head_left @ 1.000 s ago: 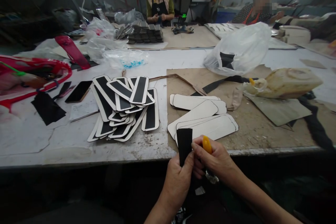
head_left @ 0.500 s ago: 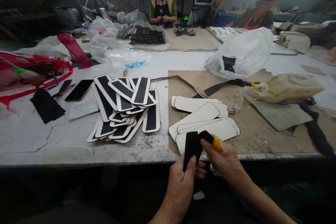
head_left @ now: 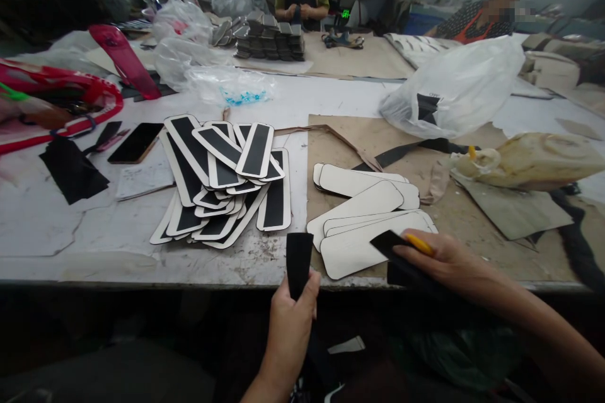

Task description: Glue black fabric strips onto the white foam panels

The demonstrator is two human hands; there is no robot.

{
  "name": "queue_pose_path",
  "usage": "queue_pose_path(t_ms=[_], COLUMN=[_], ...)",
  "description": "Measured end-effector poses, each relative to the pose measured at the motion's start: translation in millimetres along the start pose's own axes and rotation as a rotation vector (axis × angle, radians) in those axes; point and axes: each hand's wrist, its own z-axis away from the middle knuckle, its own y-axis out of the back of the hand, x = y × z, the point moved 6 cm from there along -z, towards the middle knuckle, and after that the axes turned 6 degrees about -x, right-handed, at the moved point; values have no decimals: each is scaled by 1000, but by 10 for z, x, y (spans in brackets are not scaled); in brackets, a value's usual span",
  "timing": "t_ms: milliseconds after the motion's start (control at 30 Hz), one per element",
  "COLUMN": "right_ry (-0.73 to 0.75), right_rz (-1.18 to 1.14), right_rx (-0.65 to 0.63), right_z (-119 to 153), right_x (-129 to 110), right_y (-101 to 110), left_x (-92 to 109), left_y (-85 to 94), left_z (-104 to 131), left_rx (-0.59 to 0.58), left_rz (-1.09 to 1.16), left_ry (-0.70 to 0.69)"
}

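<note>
My left hand (head_left: 289,321) is closed around a black strip (head_left: 299,261), which stands upright just past the table's front edge. My right hand (head_left: 442,258) grips another black strip (head_left: 386,244) between thumb and fingers, apart from the left one. Something yellow (head_left: 420,244) lies along a finger of that hand; whether it is worn or held I cannot tell. Close to the right hand, blank white rounded panels (head_left: 357,245) are stacked. A pile of white panels with black strips on them (head_left: 255,151) lies left of my hands.
A phone (head_left: 135,143), black pieces (head_left: 73,167) and a red bag (head_left: 61,91) are on the left. A clear plastic bag (head_left: 458,88) and a yellowish plastic container (head_left: 543,160) lie on the right. Two people sit across the table, near stacked grey pieces (head_left: 269,41).
My hands were together at the black strips. Now they are apart: the left has moved left with one strip, the right has moved right with another. The view has tilted down slightly.
</note>
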Motion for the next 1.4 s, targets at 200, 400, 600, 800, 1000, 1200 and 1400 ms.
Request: queue_pose_path(t_ms=[200, 400, 600, 800, 1000, 1200, 1400], right_ry=[128, 190, 199, 193, 189, 38, -147], right_rz=[430, 639, 818, 823, 841, 774, 551], right_rx=[-418, -514, -502, -505, -464, -339, -150], right_z=[-452, -730, -793, -801, -783, -477, -194], right_x=[-354, -422, -461, -491, -500, -42, 589], right_y=[-379, -576, -648, -650, -670, -57, 546], left_x=[234, 310, 300, 273, 219, 226, 209], left_y=[-61, -179, -196, -245, -271, -250, -237], left_z=[-218, -277, -326, -367, -445, -419, -416], left_rx=[-130, -219, -226, -178, -113, -107, -126], left_rz=[-30, -42, -31, -69, -138, -154, -174], left_ry=[21, 122, 151, 157, 133, 113, 111])
